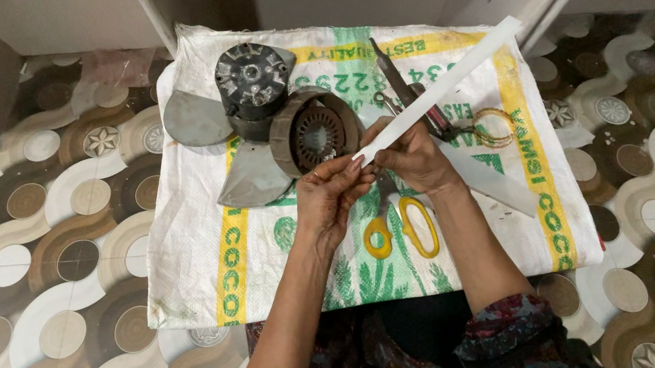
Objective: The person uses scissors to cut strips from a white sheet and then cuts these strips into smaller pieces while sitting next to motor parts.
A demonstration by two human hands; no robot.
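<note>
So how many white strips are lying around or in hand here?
2. One long white strip is held at its near end by the left hand and right hand. Another white strip lies on the sack right of the hands. Others may be hidden.

Scissors [402, 229] blades under hands [371, 181]

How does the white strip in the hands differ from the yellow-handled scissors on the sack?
The white strip is long, straight and plain white; the scissors are short, with two yellow loop handles. The strip is held at its near end by the left hand and right hand, slanting up and to the right; the scissors lie untouched, partly hidden under the hands. Both are over the printed woven sack.
</note>
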